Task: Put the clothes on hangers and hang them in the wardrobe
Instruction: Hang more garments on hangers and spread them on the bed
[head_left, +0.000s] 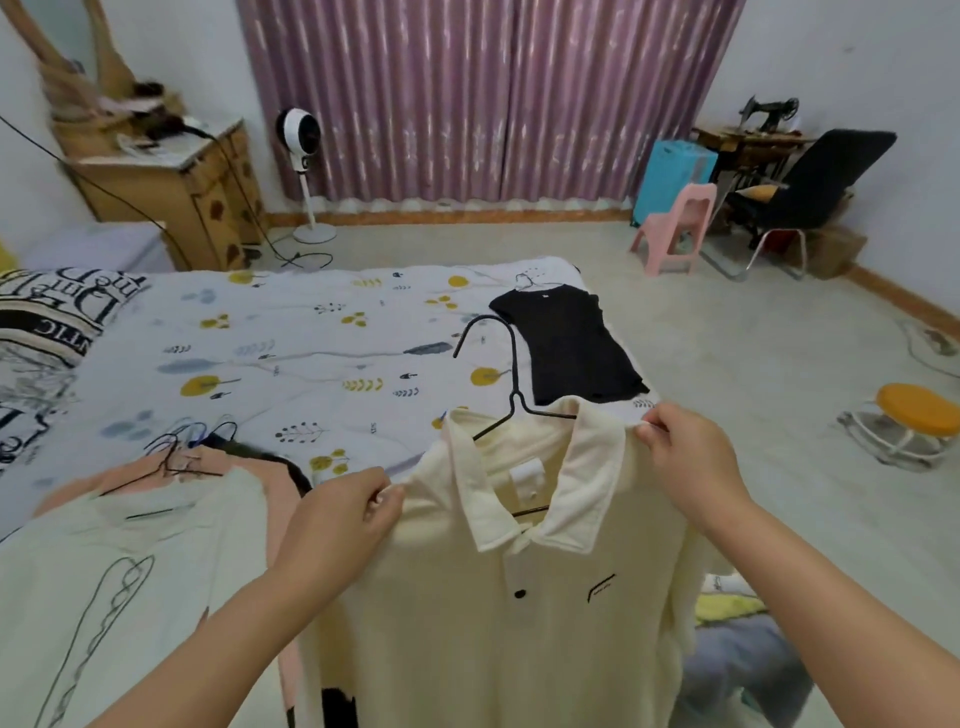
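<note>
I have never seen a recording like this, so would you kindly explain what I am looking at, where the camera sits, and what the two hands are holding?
There is no machine here: the single picture comes from a wide-angle camera worn on a person's head, looking forward and down, so the two bare arms reaching in from the bottom are the wearer's own.

The left hand and the right hand each pinch a shoulder of a cream polo shirt, holding it up. A black wire hanger already sits inside its collar, with the hook sticking up.

Behind it is a bed with a patterned sheet. On it lie a black top on its own hanger, and, at the left, a pale printed shirt over a pink garment, also with hangers.

No wardrobe is in view.
</note>
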